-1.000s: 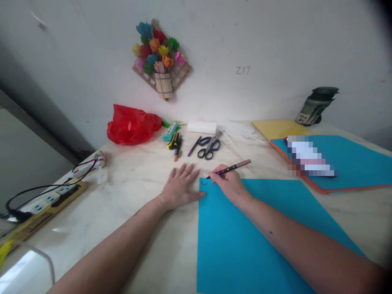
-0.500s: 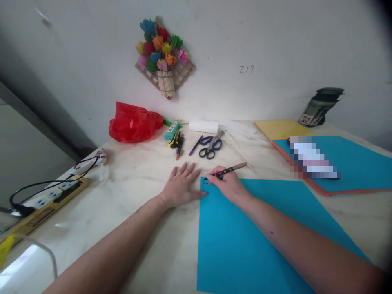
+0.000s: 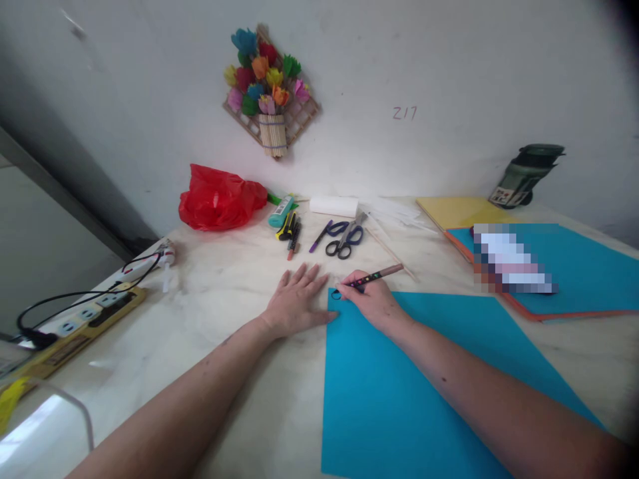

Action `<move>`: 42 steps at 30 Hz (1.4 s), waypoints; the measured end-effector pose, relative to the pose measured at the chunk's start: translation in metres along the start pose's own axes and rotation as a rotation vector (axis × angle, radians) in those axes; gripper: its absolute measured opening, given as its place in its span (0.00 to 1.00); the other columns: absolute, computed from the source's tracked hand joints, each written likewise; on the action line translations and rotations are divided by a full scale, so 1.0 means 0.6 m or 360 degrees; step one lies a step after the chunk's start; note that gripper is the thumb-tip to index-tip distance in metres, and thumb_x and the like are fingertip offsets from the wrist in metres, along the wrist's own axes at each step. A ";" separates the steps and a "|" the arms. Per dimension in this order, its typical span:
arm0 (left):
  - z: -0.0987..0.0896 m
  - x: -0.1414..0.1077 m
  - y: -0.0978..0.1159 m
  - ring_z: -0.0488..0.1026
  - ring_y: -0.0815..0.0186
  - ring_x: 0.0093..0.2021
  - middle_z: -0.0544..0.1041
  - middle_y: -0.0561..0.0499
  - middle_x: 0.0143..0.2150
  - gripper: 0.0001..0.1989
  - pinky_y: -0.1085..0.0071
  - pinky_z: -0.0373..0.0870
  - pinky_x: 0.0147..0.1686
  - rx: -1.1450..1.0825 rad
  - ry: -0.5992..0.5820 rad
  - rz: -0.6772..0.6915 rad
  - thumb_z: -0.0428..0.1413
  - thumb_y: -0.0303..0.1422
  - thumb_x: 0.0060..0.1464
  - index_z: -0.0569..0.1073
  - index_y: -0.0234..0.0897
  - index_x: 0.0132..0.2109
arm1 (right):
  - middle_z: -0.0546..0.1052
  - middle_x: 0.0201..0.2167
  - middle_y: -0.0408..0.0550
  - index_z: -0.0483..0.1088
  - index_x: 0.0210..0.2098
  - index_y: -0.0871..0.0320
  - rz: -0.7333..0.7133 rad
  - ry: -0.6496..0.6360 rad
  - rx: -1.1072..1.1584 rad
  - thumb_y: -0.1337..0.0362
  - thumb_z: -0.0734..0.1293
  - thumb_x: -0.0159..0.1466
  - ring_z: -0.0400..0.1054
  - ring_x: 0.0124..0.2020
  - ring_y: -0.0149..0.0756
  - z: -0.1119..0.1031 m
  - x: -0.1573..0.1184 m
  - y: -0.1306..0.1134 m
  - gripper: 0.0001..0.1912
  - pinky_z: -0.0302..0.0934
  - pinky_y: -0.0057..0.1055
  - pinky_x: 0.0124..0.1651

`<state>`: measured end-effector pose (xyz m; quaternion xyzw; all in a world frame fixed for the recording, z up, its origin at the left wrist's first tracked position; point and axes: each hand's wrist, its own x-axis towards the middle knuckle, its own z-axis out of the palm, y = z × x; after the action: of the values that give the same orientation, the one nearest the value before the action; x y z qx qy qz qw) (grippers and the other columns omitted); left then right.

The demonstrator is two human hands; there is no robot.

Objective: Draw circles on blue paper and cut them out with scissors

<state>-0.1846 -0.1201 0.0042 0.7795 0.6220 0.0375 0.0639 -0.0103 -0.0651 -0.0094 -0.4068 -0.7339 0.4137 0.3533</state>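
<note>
A large sheet of blue paper (image 3: 399, 399) lies on the table in front of me. Near its far left corner is a small dark drawn loop (image 3: 336, 297). My right hand (image 3: 368, 298) rests on the sheet, its fingers closed around a black marker (image 3: 377, 274) with coloured dots and a brown end; the tip is at the loop. Flat on the table to the left lies my left hand (image 3: 297, 303), fingers spread, its thumb reaching over the sheet's left edge.
Beyond my hands lie scissors (image 3: 347, 234), a purple pen (image 3: 320, 236), a yellow-black cutter (image 3: 286, 226), a glue bottle (image 3: 281, 210) and a red plastic bag (image 3: 219, 199). At right, a blurred-out phone (image 3: 514, 258) sits on stacked paper (image 3: 589, 266). A power strip (image 3: 74, 332) is at left.
The whole view has shifted very slightly. Both hands, the marker and the blue sheet keep almost the same places, and the small loop looks nearly unchanged.
</note>
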 end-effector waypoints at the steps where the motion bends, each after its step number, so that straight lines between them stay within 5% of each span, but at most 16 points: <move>1: 0.001 0.000 0.000 0.33 0.56 0.62 0.39 0.55 0.64 0.39 0.53 0.33 0.57 -0.0001 0.0002 0.0002 0.41 0.59 0.45 0.45 0.48 0.61 | 0.74 0.23 0.45 0.67 0.27 0.57 -0.0001 -0.0003 0.0000 0.60 0.63 0.54 0.70 0.28 0.33 0.000 0.000 0.001 0.06 0.62 0.29 0.33; 42: 0.008 0.002 -0.005 0.34 0.56 0.62 0.40 0.54 0.64 0.39 0.53 0.33 0.56 0.0028 0.0036 0.0024 0.40 0.59 0.45 0.46 0.49 0.61 | 0.68 0.18 0.42 0.64 0.24 0.57 0.0021 0.0170 -0.0158 0.59 0.62 0.54 0.62 0.22 0.31 -0.005 0.000 0.004 0.08 0.54 0.27 0.26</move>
<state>-0.1867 -0.1184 -0.0009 0.7842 0.6172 0.0413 0.0497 -0.0070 -0.0637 -0.0102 -0.4501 -0.7310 0.3568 0.3685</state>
